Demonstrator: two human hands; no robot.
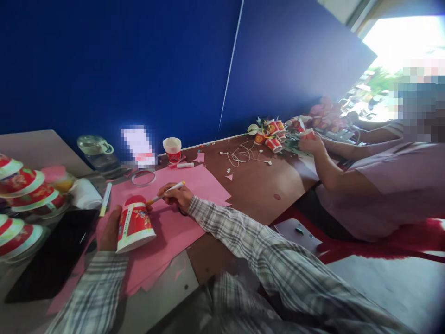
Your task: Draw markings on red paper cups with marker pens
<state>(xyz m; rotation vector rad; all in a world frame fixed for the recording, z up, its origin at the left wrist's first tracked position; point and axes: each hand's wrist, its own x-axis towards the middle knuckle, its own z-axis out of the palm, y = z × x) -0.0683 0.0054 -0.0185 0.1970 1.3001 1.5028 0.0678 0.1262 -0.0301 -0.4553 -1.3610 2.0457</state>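
My left hand (110, 229) is closed round a red and white paper cup (135, 223), held upside down on a pink paper sheet (181, 218). My right hand (176, 195) pinches a white pen (167, 191) with an orange tip. The pen tip touches the cup's base edge. Both my arms wear plaid sleeves.
Stacked red cups (24, 195) stand at the left beside a black tablet (55, 253). A single cup (173, 148), a tape ring (143, 177), a marker (105, 198), a glue stick (185, 165) and a white cable (243, 155) lie beyond. Another person (375, 171) handles cups (273, 134) at the right.
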